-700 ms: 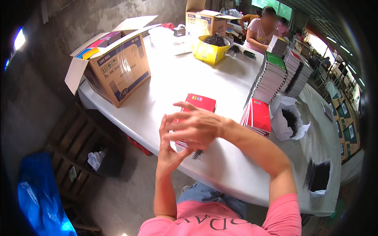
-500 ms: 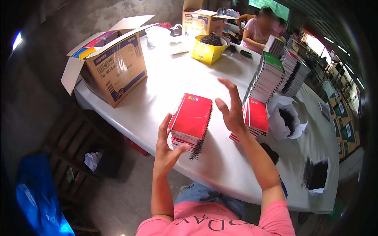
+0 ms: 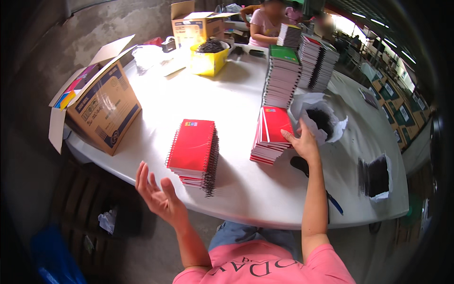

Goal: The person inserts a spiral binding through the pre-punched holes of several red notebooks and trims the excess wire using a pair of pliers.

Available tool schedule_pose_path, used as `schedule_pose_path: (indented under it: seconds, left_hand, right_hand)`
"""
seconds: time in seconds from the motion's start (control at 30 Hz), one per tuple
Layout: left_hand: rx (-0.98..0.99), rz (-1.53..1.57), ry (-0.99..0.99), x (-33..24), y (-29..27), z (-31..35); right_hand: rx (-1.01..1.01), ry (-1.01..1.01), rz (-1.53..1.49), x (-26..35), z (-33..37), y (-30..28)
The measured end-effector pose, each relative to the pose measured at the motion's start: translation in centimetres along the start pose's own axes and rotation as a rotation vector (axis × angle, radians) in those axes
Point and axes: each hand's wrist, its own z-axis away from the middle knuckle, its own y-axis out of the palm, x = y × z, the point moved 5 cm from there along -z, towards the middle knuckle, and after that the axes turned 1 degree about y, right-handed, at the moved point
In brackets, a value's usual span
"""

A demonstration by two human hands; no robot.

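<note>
Head camera view, looking down from the person's own eyes onto a white table [image 3: 236,109].

A stack of red spiral-bound notebooks [image 3: 193,150] lies flat near the front edge of the table, wire spines facing front and right, edges roughly squared. It looks finished and set down; nothing touches it. The left hand [image 3: 158,195] hovers off the table edge, just below and left of that stack, palm up, fingers spread and empty.

To the right sits a second pile of red-covered notebooks [image 3: 269,135], its covers slightly fanned and with no wire spines visible from here, so by the look of it these are yet to be bound. The right hand [image 3: 302,142] reaches to the pile's right side, fingers open, touching or nearly touching its edge without gripping. Behind this pile rise taller stacks of notebooks [image 3: 283,75], one topped with a green cover, suggesting much work remains.

Just right of the hand, crumpled white paper holds a heap of black wire coils [image 3: 319,120]; a second bundle of black coils [image 3: 376,176] lies nearer the right edge. An open cardboard box [image 3: 101,106] stands at the left end, and a yellow tub [image 3: 208,61] of dark pieces sits at the far side, where another person in pink [image 3: 266,26] works.
</note>
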Motion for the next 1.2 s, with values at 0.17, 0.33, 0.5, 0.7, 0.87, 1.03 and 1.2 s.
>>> schedule_pose_path:
  seconds: [0.17, 0.33, 0.5, 0.7, 0.87, 1.03, 1.2]
  left_hand:
    - [0.161, 0.056, 0.364, -6.2, 4.4, 2.7]
    - [0.554, 0.111, 0.431, -8.2, 10.5, 5.4]
    - [0.623, -0.034, 0.534, -9.1, 12.5, 9.0]
    - [0.967, -0.316, 0.439, -6.7, 16.0, 17.1]
    - [1.056, -0.402, 0.428, -1.4, 16.1, 19.9]
    - [1.187, -0.306, 0.358, -1.2, 16.9, 19.3]
    - [1.011, -0.424, 0.34, -3.1, 17.8, 19.9]
  right_hand:
    - [-0.008, -0.046, -0.401, -3.8, -1.2, 0.3]
    - [0.032, 0.064, -0.989, -1.4, -0.4, -0.3]
    - [0.081, -0.203, -0.85, 1.1, 5.3, -5.4]
    - [-0.075, -0.285, -0.299, -4.0, 15.0, -3.2]
    - [0.074, -0.166, -0.608, -8.2, 14.4, -5.0]
    - [-0.404, 0.064, 0.048, -23.7, 8.9, -14.0]
    - [-0.164, 0.726, 0.515, -32.2, 7.1, -12.2]
